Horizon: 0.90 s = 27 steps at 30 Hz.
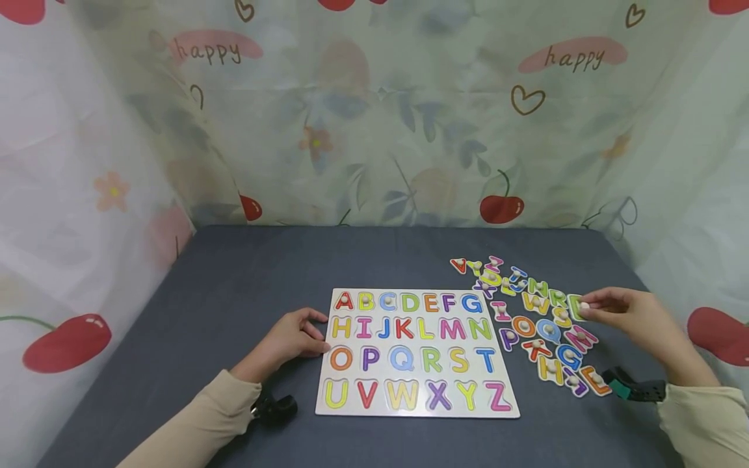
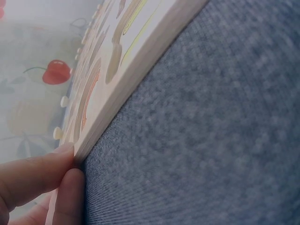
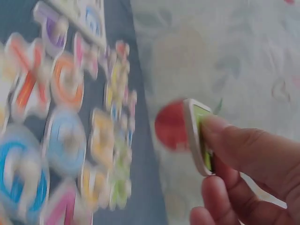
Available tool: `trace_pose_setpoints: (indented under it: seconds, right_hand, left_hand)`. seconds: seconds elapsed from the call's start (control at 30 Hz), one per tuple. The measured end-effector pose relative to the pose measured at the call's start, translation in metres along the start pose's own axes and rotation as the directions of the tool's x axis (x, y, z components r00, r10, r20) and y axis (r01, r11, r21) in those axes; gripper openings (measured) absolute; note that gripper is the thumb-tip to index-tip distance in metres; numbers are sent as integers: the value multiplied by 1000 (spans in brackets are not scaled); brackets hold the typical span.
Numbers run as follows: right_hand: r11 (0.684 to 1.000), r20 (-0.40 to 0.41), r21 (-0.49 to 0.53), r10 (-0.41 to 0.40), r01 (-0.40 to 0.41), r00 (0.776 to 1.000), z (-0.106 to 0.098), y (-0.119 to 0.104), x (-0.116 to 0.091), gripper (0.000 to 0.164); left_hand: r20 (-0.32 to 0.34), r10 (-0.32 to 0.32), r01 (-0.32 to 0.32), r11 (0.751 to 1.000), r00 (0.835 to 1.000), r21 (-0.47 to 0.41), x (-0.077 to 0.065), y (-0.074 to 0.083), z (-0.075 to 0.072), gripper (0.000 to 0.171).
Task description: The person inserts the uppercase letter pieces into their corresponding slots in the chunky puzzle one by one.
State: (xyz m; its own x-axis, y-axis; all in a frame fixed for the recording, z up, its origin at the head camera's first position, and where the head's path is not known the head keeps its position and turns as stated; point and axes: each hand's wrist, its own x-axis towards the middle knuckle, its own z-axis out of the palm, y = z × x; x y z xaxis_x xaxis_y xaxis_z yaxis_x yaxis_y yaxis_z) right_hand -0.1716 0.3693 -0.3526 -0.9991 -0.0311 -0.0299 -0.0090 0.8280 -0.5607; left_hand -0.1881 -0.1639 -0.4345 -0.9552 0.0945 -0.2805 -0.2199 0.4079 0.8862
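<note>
The white alphabet puzzle board (image 1: 380,372) lies flat, with rows of coloured letters. Small knobs stand on A, B and C in its top row. At the board's left edge, my left hand (image 1: 294,336) holds it with thumb and fingertips; the left wrist view shows the fingertips right at the wooden rim. My right hand (image 1: 634,318) pinches a green letter piece (image 3: 204,140) between thumb and fingers, raised and tilted in the right wrist view. In the head view that hand is at the right end of the loose letter pieces.
Loose knobbed letters spread right of the board, among them an orange O (image 1: 523,326), a blue Q (image 1: 548,331) and a red K (image 1: 536,350). Some lie close to the board's right edge. A dark cloth (image 1: 251,273) covers the table; patterned curtains (image 1: 380,130) enclose it.
</note>
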Motion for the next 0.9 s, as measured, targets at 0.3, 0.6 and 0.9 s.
trace_pose_setpoints:
  seconds: [0.3, 0.6, 0.9]
  right_hand:
    - [991, -35, 94, -89, 92, 995, 34, -64, 34, 46]
    - [961, -42, 211, -176, 181, 984, 85, -117, 75, 32]
    - [959, 53, 218, -199, 183, 979, 136, -146, 95, 20]
  left_hand:
    - [10, -13, 13, 1000, 1000, 4, -1, 2, 0, 54]
    - [27, 7, -7, 1000, 1000, -6, -4, 7, -2, 52]
    - [20, -9, 9, 1000, 1000, 3, -3, 6, -1, 53]
